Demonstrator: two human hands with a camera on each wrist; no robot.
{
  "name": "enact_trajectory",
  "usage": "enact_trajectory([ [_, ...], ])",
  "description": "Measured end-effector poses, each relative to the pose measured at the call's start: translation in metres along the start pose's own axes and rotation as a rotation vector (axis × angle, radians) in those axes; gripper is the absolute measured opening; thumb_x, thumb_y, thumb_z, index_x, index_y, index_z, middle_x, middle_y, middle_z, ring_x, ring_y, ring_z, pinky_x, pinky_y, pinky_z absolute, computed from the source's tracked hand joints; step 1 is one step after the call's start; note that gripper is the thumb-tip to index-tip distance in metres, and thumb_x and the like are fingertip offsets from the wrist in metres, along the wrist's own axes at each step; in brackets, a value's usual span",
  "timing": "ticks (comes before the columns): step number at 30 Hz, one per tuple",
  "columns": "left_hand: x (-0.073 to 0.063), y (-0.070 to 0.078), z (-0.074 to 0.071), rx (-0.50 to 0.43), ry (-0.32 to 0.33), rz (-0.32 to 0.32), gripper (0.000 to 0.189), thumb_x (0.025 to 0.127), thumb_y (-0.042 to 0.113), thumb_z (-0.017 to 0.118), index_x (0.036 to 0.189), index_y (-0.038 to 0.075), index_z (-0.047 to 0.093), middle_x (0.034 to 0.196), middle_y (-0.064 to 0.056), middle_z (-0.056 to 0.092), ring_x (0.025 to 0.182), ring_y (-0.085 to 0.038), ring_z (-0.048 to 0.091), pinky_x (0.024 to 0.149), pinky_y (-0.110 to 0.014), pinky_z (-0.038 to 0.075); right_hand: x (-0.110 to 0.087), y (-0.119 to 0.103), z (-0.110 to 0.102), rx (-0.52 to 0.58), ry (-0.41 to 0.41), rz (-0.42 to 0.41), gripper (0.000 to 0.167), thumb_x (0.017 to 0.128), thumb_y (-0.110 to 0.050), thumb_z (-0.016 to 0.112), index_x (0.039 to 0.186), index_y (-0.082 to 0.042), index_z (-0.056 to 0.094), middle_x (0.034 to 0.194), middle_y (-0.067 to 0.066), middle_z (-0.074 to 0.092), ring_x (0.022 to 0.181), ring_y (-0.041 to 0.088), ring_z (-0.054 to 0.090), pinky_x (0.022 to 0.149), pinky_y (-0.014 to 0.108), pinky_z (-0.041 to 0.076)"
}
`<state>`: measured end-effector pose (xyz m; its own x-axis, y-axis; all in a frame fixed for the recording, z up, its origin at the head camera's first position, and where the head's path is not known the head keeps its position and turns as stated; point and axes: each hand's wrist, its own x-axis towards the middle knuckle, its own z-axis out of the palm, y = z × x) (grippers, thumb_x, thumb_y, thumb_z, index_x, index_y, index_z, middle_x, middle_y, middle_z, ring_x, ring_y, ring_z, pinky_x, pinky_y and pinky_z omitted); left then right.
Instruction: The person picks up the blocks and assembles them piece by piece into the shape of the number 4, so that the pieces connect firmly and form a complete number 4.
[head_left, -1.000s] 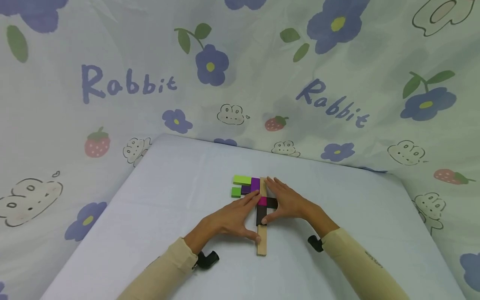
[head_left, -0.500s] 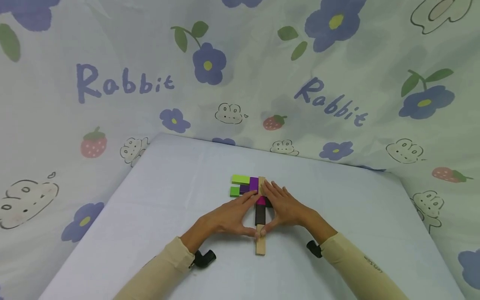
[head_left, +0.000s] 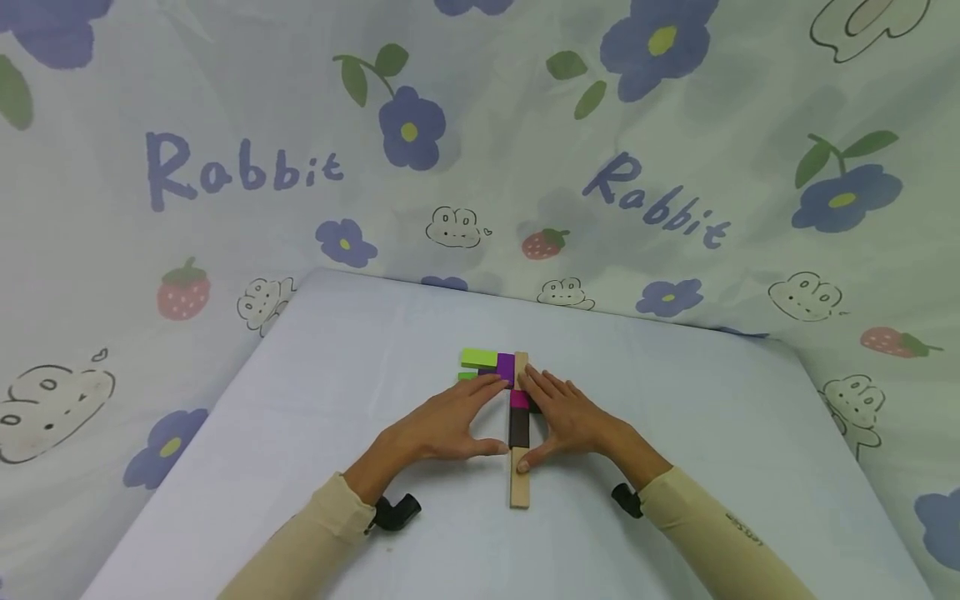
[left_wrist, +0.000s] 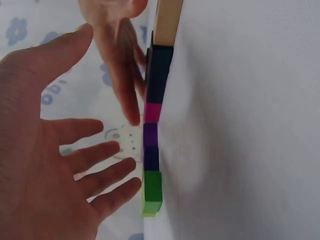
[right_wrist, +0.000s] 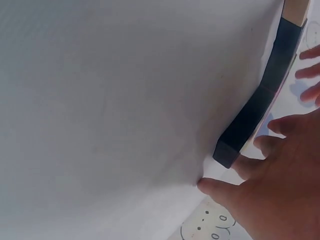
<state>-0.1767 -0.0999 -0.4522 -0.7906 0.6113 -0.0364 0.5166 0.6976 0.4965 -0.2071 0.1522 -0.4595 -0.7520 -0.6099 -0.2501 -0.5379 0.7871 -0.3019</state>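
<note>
**BLOCK SET: HANDLING & QTY.**

Qty., I count 9: 1 far beige wooden bar (head_left: 521,361), 1 near beige wooden bar (head_left: 519,492), 1 black oblong in-line block (head_left: 519,427), 1 black oblong side block (right_wrist: 243,125), 1 magenta block (head_left: 519,399), 1 purple oblong block (head_left: 506,367), 1 dark-violet block (left_wrist: 151,158), 1 lime-green oblong block (head_left: 478,358), 1 green block (left_wrist: 153,187).

Loc.: flat, approx. mid white-covered bench (head_left: 360,350), each against a neighbor.

Handling (my est.): light, rigid, smooth, sturdy; prob. unglued, so nudges may open gaps. Pinch opp. long sides, mid-length.

Hands, 2: L hand (head_left: 448,425), fingers spread, nothing held. R hand (head_left: 567,419), fingers extended, partly over the blocks, no grip; I can't confirm contact.
</note>
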Motion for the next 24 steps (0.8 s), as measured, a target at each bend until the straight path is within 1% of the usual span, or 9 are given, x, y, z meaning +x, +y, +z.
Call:
enact_trajectory([
  [3, -0.002, -0.003, -0.002, -0.001, 0.026, -0.013, 0.089, 0.09, 0.062, 0.066, 0.159, 0.015, 0.035, 0.162, -0.007, 0.034, 0.148, -0.028, 0.032, 0.117, -0.049, 0.031, 0.001, 0.001, 0.002, -0.005, -0.003, 0.005, 0.139, 0.062, -0.081, 0.076, 0.164, -0.012, 0.01, 0.17, 0.007, 0.005, 0.154, 0.036, 0.01, 0.118, 0.065, 0.014],
  [7, -0.003, -0.007, -0.003, 0.001, 0.084, -0.029, 0.083, 0.09, 0.055, 0.07, 0.156, 0.015, 0.04, 0.155, -0.009, 0.043, 0.143, -0.029, 0.039, 0.116, -0.049, 0.033, 0.0, 0.001, 0.002, -0.009, -0.006, 0.013, 0.14, 0.062, -0.082, 0.076, 0.164, -0.013, 0.01, 0.17, 0.006, 0.005, 0.154, 0.035, 0.011, 0.118, 0.064, 0.013],
  [13, -0.002, -0.014, -0.005, 0.006, 0.169, -0.009, 0.08, 0.088, 0.045, 0.078, 0.152, 0.01, 0.045, 0.149, -0.012, 0.048, 0.136, -0.03, 0.045, 0.113, -0.05, 0.036, 0.0, 0.002, 0.002, -0.03, 0.002, 0.021, 0.14, 0.061, -0.083, 0.075, 0.164, -0.013, 0.01, 0.17, 0.005, 0.005, 0.154, 0.033, 0.011, 0.119, 0.062, 0.013],
  [17, 0.0, -0.023, -0.009, 0.028, 0.195, -0.037, 0.08, 0.086, 0.041, 0.081, 0.151, 0.009, 0.046, 0.15, -0.013, 0.048, 0.136, -0.032, 0.045, 0.113, -0.051, 0.036, 0.0, 0.002, 0.003, -0.035, 0.003, 0.021, 0.14, 0.061, -0.084, 0.074, 0.164, -0.013, 0.009, 0.17, 0.004, 0.004, 0.154, 0.032, 0.011, 0.12, 0.061, 0.013],
  [20, 0.002, -0.031, -0.013, 0.035, 0.202, -0.07, 0.081, 0.085, 0.04, 0.082, 0.151, 0.01, 0.045, 0.151, -0.015, 0.047, 0.138, -0.033, 0.043, 0.114, -0.052, 0.035, -0.001, 0.003, 0.004, -0.035, 0.009, 0.013, 0.14, 0.062, -0.085, 0.073, 0.164, -0.012, 0.01, 0.17, 0.004, 0.004, 0.154, 0.032, 0.011, 0.12, 0.061, 0.013],
  [24, 0.006, -0.042, -0.018, 0.008, 0.209, -0.112, 0.081, 0.085, 0.037, 0.082, 0.152, 0.009, 0.044, 0.151, -0.015, 0.046, 0.139, -0.035, 0.042, 0.114, -0.053, 0.034, 0.0, 0.003, 0.006, -0.04, 0.016, 0.004, 0.14, 0.062, -0.085, 0.072, 0.164, -0.011, 0.011, 0.17, 0.005, 0.005, 0.154, 0.033, 0.011, 0.12, 0.061, 0.012],
])
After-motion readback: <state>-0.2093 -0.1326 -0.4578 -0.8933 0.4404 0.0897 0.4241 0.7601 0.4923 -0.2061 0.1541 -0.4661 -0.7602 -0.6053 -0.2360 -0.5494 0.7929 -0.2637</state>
